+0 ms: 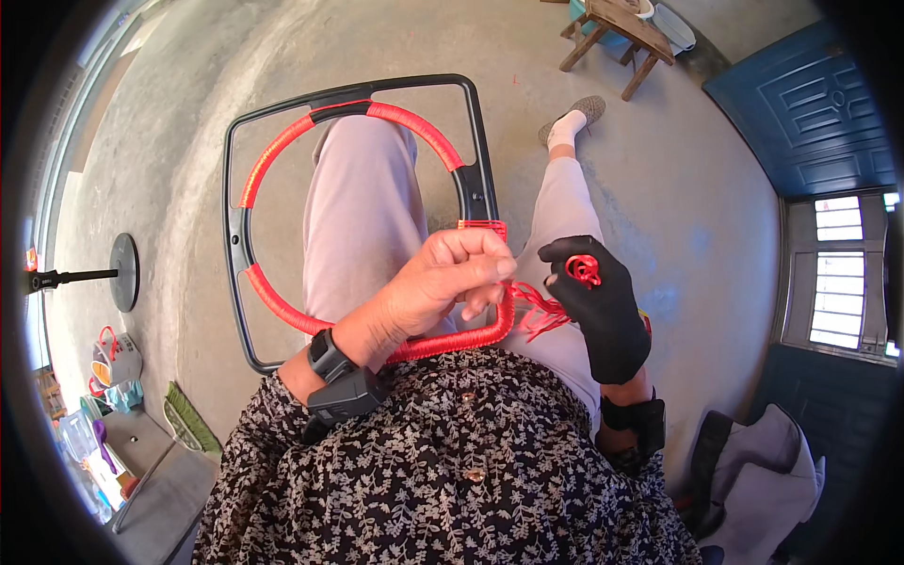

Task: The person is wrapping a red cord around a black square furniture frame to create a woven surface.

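Observation:
A black square frame with a round inner ring rests across my lap and left thigh. Shiny red cord is wound tightly around stretches of the ring and along the frame's near right corner. My left hand, bare, is closed in a pinch at the frame's right side, just above the wrapped corner. The cord between its fingertips is mostly hidden. My right hand, in a black glove, is closed around a bundle of red cord. Loose red strands run between this hand and the frame.
A wooden stool stands on the concrete floor ahead to the right. Blue doors are at the right, above a grey padded seat. At the left are a round black stand base, a bag and a green brush head.

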Motion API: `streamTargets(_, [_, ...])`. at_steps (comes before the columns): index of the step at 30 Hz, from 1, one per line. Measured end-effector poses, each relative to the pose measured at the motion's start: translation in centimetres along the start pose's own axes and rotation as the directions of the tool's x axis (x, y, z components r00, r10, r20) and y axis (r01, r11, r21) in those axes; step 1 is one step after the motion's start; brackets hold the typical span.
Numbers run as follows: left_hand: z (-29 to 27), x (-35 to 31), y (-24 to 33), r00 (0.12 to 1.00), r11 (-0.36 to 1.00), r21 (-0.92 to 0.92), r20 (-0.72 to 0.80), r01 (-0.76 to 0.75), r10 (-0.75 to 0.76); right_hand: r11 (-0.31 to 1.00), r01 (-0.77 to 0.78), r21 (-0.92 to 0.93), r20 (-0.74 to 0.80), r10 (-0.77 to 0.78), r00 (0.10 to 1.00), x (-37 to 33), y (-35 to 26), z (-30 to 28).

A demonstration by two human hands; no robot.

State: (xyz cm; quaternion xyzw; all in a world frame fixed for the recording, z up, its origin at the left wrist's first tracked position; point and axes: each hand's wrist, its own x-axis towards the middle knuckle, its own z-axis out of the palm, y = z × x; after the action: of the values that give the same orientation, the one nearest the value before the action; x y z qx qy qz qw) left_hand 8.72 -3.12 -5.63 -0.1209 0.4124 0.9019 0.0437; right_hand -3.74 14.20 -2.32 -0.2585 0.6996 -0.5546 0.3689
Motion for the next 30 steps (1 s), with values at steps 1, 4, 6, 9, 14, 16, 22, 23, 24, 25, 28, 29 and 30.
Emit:
streamTargets(1, [0.1, 0.1, 0.0, 1.0, 1.0, -0.001, 0.003, 0.004, -0.004, 1.0, -0.003, 0.0, -0.005, 0.003, 1.0, 0.0, 0.1, -0.1])
streamTargets(4, [0.0, 0.0, 0.0, 0.999, 0.995, -0.094, -0.041, -0.037, 0.033, 0.998, -0.007, 0.057, 0.02, 0.006, 1.0, 0.1, 0.4, -0.1])
streamTargets(6, [-0.1, 0.2, -0.1, 0.998, 0.992, -0.112, -0.036, -0.063, 0.059, 0.985, 0.036, -0.166, 0.139, -0.013, 0.99, -0.1, 0.2, -0.1])
streamTargets(9, [-0.5, 0.2, -0.2, 0.998, 0.989, -0.132, 0.01, -0.063, 0.065, 0.977, 0.044, -0.208, 0.153, -0.012, 0.988, -0.4, 0.2, 0.4])
streamTargets(14, [0.1, 0.4, -0.4, 0.949, 0.963, 0.136, -0.184, -0.235, 0.257, 0.995, -0.067, -0.068, 0.074, 0.072, 0.995, -0.5, 0.9, 0.7])
streamTargets(16, [-0.2, 0.3, -0.5, 0.92, 0.932, 0.222, -0.209, -0.286, 0.332, 0.991, -0.097, -0.089, 0.065, 0.102, 0.993, -0.5, 0.9, 0.7])
streamTargets(22, [0.5, 0.1, -1.0, 0.918, 0.73, 0.606, 0.002, -0.317, 0.397, 0.997, -0.059, -0.053, 0.03, 0.061, 0.998, -0.7, 1.5, 1.2])
streamTargets(23, [0.8, -0.1, -0.7, 0.929, 0.694, 0.66, 0.013, -0.287, 0.371, 0.997, -0.06, -0.052, 0.03, 0.061, 0.998, -0.7, 1.6, 1.2])
streamTargets(24, [1.0, -0.2, -0.4, 0.929, 0.694, 0.661, 0.012, -0.285, 0.37, 0.993, -0.006, -0.121, 0.022, 0.009, 1.0, -0.7, 1.6, 1.2])
streamTargets(25, [1.2, -0.2, -0.1, 0.92, 0.607, 0.741, 0.037, -0.287, 0.389, 0.981, 0.046, -0.191, 0.017, -0.044, 0.999, -0.6, 1.6, 1.2])
streamTargets(28, [1.3, -0.3, -0.2, 0.896, 0.483, 0.822, 0.07, -0.301, 0.439, 0.972, 0.062, -0.229, -0.041, -0.074, 0.996, -0.6, 1.8, 1.6])
streamTargets(29, [1.2, -0.2, -0.4, 0.879, 0.456, 0.828, 0.088, -0.326, 0.468, 0.971, 0.061, -0.23, -0.043, -0.072, 0.996, -0.5, 1.9, 1.8])
streamTargets(30, [1.2, -0.2, -0.5, 0.879, 0.458, 0.827, 0.089, -0.327, 0.468, 0.987, 0.0, -0.161, -0.126, -0.021, 0.992, -0.3, 1.9, 1.9])
